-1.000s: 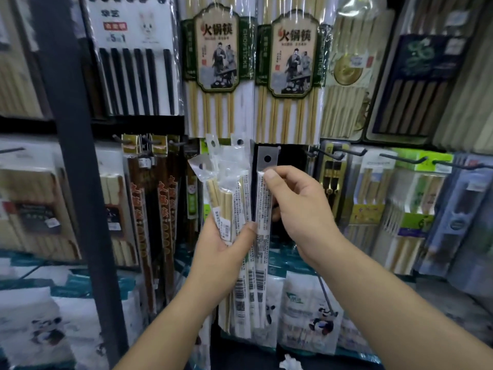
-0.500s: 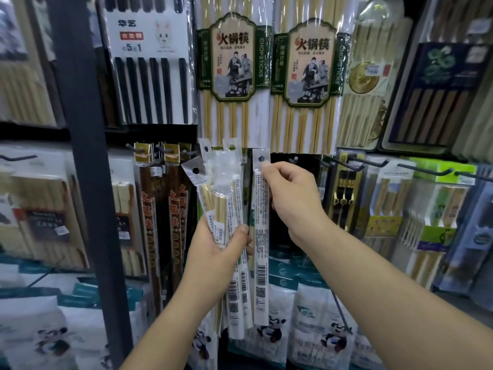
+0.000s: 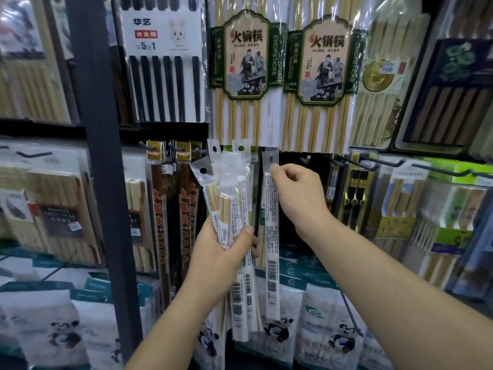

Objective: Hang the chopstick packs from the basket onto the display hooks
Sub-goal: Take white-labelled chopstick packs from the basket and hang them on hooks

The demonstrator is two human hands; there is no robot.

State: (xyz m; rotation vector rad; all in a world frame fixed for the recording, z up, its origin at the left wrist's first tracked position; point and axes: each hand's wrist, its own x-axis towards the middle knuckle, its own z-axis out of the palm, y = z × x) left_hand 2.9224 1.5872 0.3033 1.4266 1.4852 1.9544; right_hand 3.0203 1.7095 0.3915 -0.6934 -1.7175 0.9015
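Observation:
My left hand (image 3: 222,252) grips a fanned bundle of several slim chopstick packs (image 3: 232,198), clear sleeves with punched hang tabs and barcodes, held upright in front of the display. My right hand (image 3: 298,190) pinches the top of a single narrow chopstick pack (image 3: 271,249), which hangs straight down. Its hang tab sits just below the shelf rail, with a dark square showing through the tab's hole. A bare display hook (image 3: 306,159) sticks out just right of that tab. The basket is out of view.
Large hot-pot chopstick packs (image 3: 246,76) hang on the row above. Dark brown packs (image 3: 170,209) hang to the left and gold-black packs (image 3: 353,198) to the right on long hooks (image 3: 373,162). A black upright post (image 3: 104,182) stands left. Panda-print bags (image 3: 333,329) fill the bottom row.
Both hands have risen toward the hook row. My right hand has drawn the single pack away from the bundle and lifted its tab to hook height.

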